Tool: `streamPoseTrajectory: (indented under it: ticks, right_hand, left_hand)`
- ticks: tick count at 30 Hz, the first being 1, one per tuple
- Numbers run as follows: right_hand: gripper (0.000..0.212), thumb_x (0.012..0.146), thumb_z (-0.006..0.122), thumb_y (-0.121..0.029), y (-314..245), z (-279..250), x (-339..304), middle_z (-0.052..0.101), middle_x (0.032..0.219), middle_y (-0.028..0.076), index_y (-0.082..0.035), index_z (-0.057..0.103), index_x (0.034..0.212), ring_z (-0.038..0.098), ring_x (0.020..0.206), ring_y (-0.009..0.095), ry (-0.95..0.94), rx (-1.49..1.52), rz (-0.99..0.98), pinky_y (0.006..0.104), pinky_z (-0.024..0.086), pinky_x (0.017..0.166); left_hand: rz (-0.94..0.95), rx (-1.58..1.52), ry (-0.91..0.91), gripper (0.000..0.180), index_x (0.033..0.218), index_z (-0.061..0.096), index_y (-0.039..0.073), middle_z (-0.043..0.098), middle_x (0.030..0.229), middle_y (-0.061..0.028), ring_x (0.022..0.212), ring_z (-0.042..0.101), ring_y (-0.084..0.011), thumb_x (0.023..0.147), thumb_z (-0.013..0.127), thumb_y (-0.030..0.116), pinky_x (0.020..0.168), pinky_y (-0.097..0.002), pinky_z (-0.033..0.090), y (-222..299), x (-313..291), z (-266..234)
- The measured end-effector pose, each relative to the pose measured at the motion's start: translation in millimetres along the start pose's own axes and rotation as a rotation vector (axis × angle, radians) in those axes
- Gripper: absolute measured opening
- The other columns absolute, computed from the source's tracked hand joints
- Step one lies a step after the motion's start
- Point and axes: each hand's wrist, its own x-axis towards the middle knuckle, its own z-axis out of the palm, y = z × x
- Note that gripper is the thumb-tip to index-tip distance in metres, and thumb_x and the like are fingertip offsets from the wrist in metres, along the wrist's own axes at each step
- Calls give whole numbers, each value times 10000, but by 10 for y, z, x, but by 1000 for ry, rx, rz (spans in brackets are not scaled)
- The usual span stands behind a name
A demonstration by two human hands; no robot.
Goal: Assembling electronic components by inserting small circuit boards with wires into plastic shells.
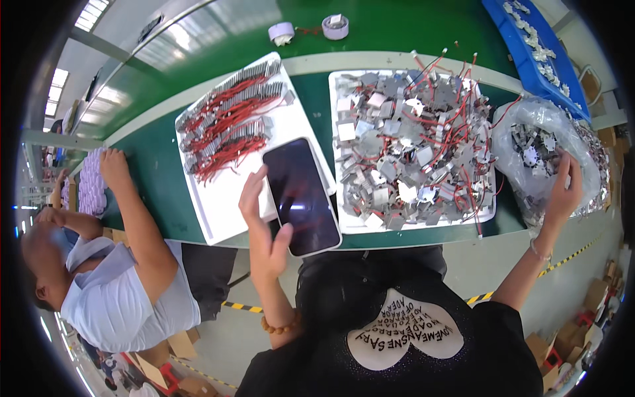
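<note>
Clear bag (512,122): at the table's right end, its mouth spread wide, likely for easy reach; small metal parts (532,156) lie inside.
Right hand (565,185): in the bag's mouth, fingers bent toward the parts; I cannot tell whether it grips any.
Heaped tray (411,229): white, just beside the bag, its raised rim probably keeping the loose silver pieces and red wires together.
Phone (301,198): dark screen up, slanted over the left tray's corner and the table's near edge, perhaps resting there.
Left hand (263,228): loosely unfolded, thumb overlapping the phone's left side; whether it supports the phone is unclear.
Left tray (210,210): wired parts (231,135) in rows, red leads one way, presumably against tangling.
Green table (149,178): 2 pale rolls toward the back.
Beyond: a blue bin (529,56); 1 co-worker (126,291) at left.
</note>
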Motion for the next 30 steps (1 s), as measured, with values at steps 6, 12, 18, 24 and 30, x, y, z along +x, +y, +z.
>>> streamPoseTrajectory:
  ticks: [6,12,18,24,30]
  right_hand:
    - [184,805,600,-58,-1029,183,-38,608,929,91,8,610,976,570,861,194,-176,248,-248,293,434,786]
    - [327,714,700,-160,-1693,756,196,542,956,114,-13,597,987,511,902,284,-199,354,-486,358,424,774]
    - [123,717,651,-87,-1793,823,221,565,890,67,-28,645,825,515,913,232,-439,310,-483,358,390,818]
    - [198,774,617,-54,-1612,579,152,677,775,59,-50,676,963,613,700,183,-313,708,-217,284,456,684]
    - [274,791,460,112,-1836,332,160,653,788,216,92,455,1064,642,666,211,-147,1070,-1,256,512,656]
  left_hand:
    - [-55,312,-10,474,1281,342,-31,382,1309,-194,1189,395,-315,888,492,187,1027,-395,275,28,873,-104]
    - [-174,900,-177,597,1226,440,-28,577,1064,-241,1048,505,-406,859,478,442,913,-435,398,-423,2313,57]
    - [-257,945,-337,621,1215,406,-36,398,1241,-326,1070,493,-440,846,501,454,908,-456,420,-1074,2932,482]
    - [-102,1032,-276,618,1264,383,24,457,1161,-269,1051,497,-437,770,656,275,878,-422,450,-1534,3120,406]
    - [-121,657,-23,797,1306,353,68,567,1078,-232,968,581,-337,670,758,327,827,-379,475,-1321,3053,10]
